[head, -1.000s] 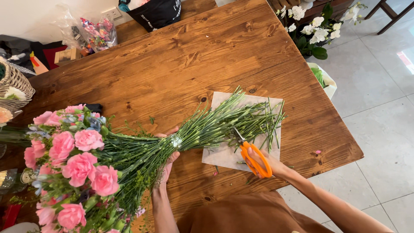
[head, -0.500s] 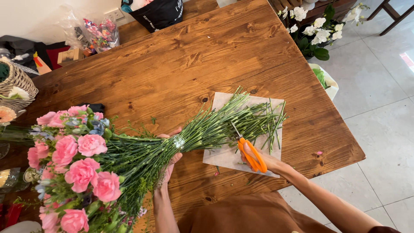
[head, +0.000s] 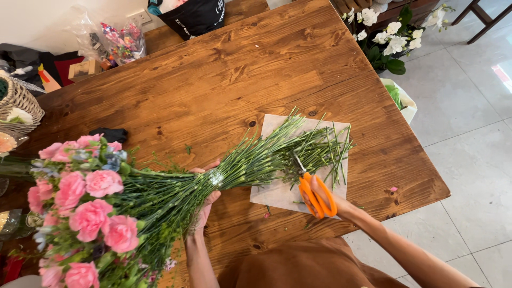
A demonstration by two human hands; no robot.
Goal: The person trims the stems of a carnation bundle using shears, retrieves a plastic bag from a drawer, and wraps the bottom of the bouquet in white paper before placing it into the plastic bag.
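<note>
Right now the left hand (head: 205,205) is clenched round the bouquet (head: 160,197) at its tied point, pink blooms to the left, stems lying across the wooden table (head: 213,80). Right hand (head: 328,200) grips orange scissors (head: 314,192), blades in among the stem ends over a sheet of paper (head: 277,194) w/ cut bits on it. Farther off: wicker basket (head: 18,101) at left edge, black bag (head: 194,16) at far side, white orchids (head: 394,34) on the floor.

Over the last second the scissors (head: 316,194) in the right hand (head: 326,200) have slid a little along the paper sheet (head: 277,193) toward the bouquet's (head: 133,205) tie, blades nosing into the stems (head: 298,154).
</note>
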